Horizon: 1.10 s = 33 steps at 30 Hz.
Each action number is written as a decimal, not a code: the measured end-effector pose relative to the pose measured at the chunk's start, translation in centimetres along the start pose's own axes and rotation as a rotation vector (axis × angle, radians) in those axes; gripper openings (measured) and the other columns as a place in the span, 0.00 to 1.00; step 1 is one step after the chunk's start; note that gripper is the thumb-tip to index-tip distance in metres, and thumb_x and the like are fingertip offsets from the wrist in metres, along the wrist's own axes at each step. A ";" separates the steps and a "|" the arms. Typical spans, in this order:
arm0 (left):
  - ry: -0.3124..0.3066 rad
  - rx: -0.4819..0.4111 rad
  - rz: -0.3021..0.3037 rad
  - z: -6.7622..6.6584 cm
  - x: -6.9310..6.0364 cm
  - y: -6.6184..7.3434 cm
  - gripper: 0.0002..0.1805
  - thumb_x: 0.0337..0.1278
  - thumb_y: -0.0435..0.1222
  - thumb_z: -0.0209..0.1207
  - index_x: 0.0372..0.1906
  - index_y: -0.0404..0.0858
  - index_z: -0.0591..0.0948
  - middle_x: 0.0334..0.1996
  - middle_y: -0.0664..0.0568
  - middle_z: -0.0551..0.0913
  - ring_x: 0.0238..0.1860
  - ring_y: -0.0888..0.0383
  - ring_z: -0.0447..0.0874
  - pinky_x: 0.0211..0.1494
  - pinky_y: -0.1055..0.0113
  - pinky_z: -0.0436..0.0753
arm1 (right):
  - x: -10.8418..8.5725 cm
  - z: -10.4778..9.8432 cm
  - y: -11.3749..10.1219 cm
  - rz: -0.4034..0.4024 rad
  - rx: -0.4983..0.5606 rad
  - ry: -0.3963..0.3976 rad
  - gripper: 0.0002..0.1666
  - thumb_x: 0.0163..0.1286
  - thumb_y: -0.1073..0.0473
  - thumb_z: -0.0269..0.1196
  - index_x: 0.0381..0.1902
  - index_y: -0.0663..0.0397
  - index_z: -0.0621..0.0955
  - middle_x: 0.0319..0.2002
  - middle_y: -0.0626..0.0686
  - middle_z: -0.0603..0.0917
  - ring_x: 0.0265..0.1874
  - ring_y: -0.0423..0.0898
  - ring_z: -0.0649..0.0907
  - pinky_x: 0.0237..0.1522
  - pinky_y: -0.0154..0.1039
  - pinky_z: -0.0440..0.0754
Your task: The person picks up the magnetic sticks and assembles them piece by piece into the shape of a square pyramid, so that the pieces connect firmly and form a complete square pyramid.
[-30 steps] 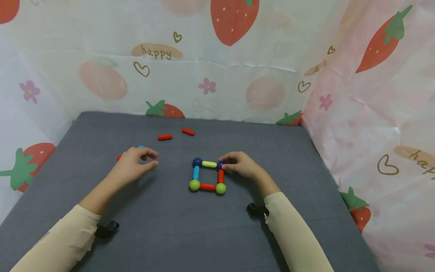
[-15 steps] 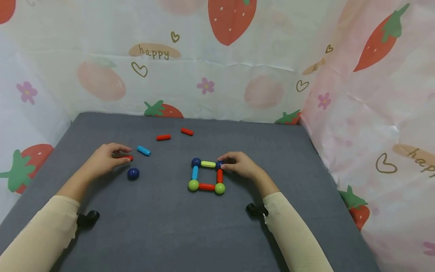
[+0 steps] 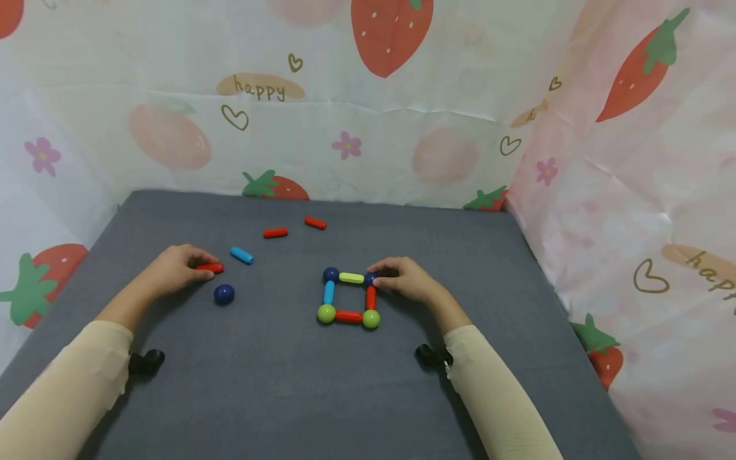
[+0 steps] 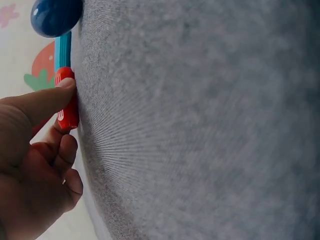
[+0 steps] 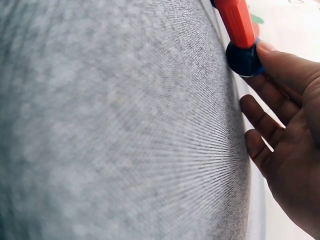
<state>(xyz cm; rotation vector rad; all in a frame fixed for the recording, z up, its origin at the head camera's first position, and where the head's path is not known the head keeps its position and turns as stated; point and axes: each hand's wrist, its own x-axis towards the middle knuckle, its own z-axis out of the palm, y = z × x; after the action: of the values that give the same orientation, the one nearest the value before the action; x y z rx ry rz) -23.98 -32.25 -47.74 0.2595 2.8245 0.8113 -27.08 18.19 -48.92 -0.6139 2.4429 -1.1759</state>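
On the left of the table, my left hand (image 3: 175,269) pinches a red rod (image 3: 210,268) between thumb and fingers; the left wrist view shows the thumb across the red rod (image 4: 69,100). A loose dark blue ball (image 3: 224,294) lies just in front of that hand, and a blue rod (image 3: 242,255) lies beyond it. My right hand (image 3: 409,279) holds the dark blue ball (image 3: 370,279) at the far right corner of a square made of rods and balls (image 3: 349,316). In the right wrist view, thumb and fingers grip this corner ball (image 5: 243,60), with a red rod (image 5: 237,24) joined to it.
Two more red rods lie farther back, one red rod (image 3: 275,233) left of the other red rod (image 3: 315,222). The grey cloth-covered table (image 3: 287,383) ends at a strawberry-printed curtain (image 3: 379,128) behind and at both sides.
My left hand has moved left from above the blue rod and taken hold of the red rod, uncovering the blue rod and loose ball. The right hand stays on the corner ball.
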 end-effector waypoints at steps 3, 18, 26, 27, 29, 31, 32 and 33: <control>0.005 0.004 0.011 0.0 0.0 0.1 0.19 0.68 0.39 0.65 0.57 0.33 0.84 0.53 0.33 0.82 0.54 0.38 0.78 0.58 0.38 0.75 | 0.0 0.0 0.0 0.001 0.006 0.003 0.17 0.73 0.54 0.67 0.58 0.43 0.86 0.55 0.48 0.85 0.52 0.47 0.80 0.55 0.44 0.80; 0.243 -0.084 -0.032 -1.4 -2.0 4.8 0.20 0.74 0.46 0.59 0.59 0.36 0.78 0.52 0.38 0.81 0.44 0.45 0.77 0.37 0.57 0.76 | 0.0 -0.1 -0.1 -0.012 0.002 0.006 0.17 0.74 0.54 0.66 0.59 0.45 0.85 0.56 0.49 0.85 0.52 0.47 0.80 0.54 0.43 0.79; 0.244 -0.138 0.032 -1.0 -3.0 9.1 0.23 0.72 0.51 0.60 0.60 0.40 0.78 0.49 0.42 0.82 0.47 0.47 0.78 0.39 0.58 0.76 | 0.0 0.0 -0.2 -0.002 0.008 0.008 0.18 0.74 0.54 0.66 0.59 0.44 0.85 0.56 0.49 0.85 0.52 0.46 0.80 0.54 0.43 0.79; 0.246 -0.145 0.039 -0.8 -3.1 9.6 0.22 0.72 0.52 0.60 0.59 0.41 0.79 0.49 0.43 0.82 0.47 0.48 0.78 0.39 0.58 0.76 | 0.0 0.1 -0.2 0.001 0.011 0.008 0.17 0.74 0.54 0.66 0.59 0.44 0.85 0.56 0.48 0.85 0.52 0.46 0.80 0.54 0.43 0.79; 0.239 -0.162 0.054 -0.3 -3.2 10.5 0.21 0.71 0.52 0.61 0.58 0.43 0.80 0.48 0.45 0.81 0.47 0.49 0.77 0.39 0.58 0.74 | 0.0 0.1 -0.2 0.003 0.013 0.009 0.17 0.74 0.54 0.67 0.59 0.44 0.85 0.57 0.48 0.85 0.53 0.46 0.80 0.55 0.44 0.79; 0.228 -0.174 0.071 0.3 -3.2 11.3 0.20 0.69 0.52 0.62 0.56 0.45 0.81 0.47 0.46 0.82 0.47 0.50 0.76 0.39 0.58 0.74 | 0.0 0.1 -0.1 0.006 0.014 0.009 0.17 0.73 0.54 0.67 0.59 0.44 0.86 0.56 0.48 0.85 0.53 0.46 0.81 0.55 0.44 0.79; 0.224 -0.179 0.076 0.7 -3.2 11.7 0.19 0.69 0.51 0.63 0.55 0.45 0.81 0.48 0.47 0.82 0.48 0.50 0.75 0.40 0.57 0.74 | 0.0 0.1 -0.1 0.006 0.014 0.009 0.17 0.73 0.54 0.67 0.59 0.43 0.86 0.56 0.48 0.85 0.53 0.46 0.81 0.55 0.44 0.79; 0.216 -0.185 0.079 1.0 -3.2 12.1 0.18 0.68 0.51 0.64 0.54 0.46 0.82 0.48 0.48 0.82 0.48 0.51 0.75 0.40 0.57 0.74 | 0.0 0.1 -0.1 0.008 0.014 0.010 0.17 0.73 0.54 0.67 0.58 0.43 0.86 0.57 0.48 0.85 0.53 0.46 0.81 0.55 0.44 0.79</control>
<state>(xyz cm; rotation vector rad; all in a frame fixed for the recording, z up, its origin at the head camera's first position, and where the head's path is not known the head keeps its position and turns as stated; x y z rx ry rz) -19.29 -22.33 -41.61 0.2724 2.9241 1.1755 -27.00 18.05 -48.90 -0.5956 2.4406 -1.1954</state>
